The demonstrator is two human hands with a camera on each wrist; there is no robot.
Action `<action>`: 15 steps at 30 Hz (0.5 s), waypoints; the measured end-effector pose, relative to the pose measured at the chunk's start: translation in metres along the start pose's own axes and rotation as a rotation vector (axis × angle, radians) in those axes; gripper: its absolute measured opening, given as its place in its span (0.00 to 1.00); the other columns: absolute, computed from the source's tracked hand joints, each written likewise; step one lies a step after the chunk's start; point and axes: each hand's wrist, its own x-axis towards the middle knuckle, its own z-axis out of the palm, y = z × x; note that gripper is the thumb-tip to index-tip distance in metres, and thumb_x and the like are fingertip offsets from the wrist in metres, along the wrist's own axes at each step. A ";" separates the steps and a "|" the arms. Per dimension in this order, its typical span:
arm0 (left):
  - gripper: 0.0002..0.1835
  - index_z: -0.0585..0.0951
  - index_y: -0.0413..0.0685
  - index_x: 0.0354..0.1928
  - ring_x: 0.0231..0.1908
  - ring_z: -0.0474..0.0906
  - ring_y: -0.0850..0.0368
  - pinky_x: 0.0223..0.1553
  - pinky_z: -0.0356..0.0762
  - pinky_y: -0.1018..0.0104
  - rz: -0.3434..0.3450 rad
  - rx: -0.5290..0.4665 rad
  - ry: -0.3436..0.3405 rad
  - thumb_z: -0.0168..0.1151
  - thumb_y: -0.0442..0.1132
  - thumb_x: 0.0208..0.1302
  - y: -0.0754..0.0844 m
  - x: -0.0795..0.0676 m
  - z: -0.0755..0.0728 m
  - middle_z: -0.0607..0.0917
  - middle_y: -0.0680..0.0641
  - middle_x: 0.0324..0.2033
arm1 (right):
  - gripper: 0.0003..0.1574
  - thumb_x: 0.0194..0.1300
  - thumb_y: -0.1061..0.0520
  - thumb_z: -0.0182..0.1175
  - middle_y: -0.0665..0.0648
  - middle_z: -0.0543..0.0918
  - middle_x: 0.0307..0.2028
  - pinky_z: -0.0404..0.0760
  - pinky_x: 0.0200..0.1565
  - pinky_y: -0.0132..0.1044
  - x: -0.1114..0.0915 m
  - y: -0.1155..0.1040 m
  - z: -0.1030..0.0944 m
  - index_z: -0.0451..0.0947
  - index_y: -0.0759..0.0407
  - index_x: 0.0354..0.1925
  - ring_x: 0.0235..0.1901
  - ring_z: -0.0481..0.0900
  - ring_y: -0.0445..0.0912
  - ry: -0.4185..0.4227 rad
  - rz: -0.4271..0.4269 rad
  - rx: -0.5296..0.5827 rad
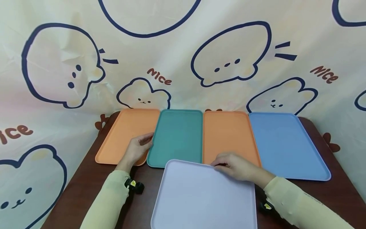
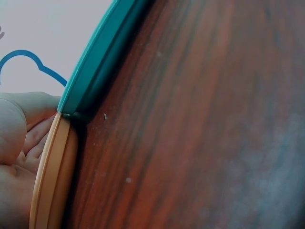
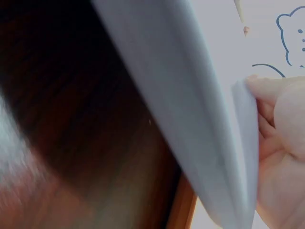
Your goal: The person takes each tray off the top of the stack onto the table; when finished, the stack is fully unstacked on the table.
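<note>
My left hand reaches over the left orange tray, its fingertips right at the left rim of a teal tray. In the left wrist view, the thumb is close to the teal tray's edge, where it meets the orange one. With my right hand I pinch the far rim of a lavender tray, which is nearest to me. The right wrist view has this tray's side tilted over the dark table, thumb at its rim and the fingers partly hidden.
A second orange tray and a blue tray continue the row along the back of the brown table. The lavender tray overlaps the row's front edges in the head view. Behind hangs a pale curtain with cartoon animals.
</note>
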 end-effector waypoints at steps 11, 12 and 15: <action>0.27 0.74 0.46 0.78 0.78 0.70 0.40 0.72 0.77 0.52 0.006 0.009 0.004 0.60 0.36 0.82 -0.002 0.000 0.002 0.75 0.39 0.77 | 0.11 0.73 0.65 0.68 0.45 0.86 0.39 0.83 0.42 0.30 0.002 -0.004 0.014 0.92 0.54 0.49 0.38 0.79 0.33 0.016 -0.125 -0.161; 0.27 0.73 0.46 0.78 0.78 0.70 0.40 0.72 0.76 0.52 0.006 0.010 0.005 0.60 0.36 0.82 -0.002 0.000 0.001 0.75 0.39 0.77 | 0.11 0.72 0.65 0.69 0.45 0.86 0.39 0.83 0.42 0.29 0.003 -0.004 0.015 0.92 0.54 0.49 0.38 0.79 0.33 0.023 -0.143 -0.181; 0.27 0.73 0.45 0.79 0.78 0.70 0.41 0.72 0.76 0.52 0.004 0.009 0.006 0.60 0.36 0.82 -0.001 0.000 0.001 0.75 0.39 0.77 | 0.12 0.70 0.65 0.70 0.46 0.84 0.38 0.83 0.42 0.28 0.004 -0.003 0.018 0.92 0.54 0.49 0.38 0.79 0.34 0.045 -0.185 -0.225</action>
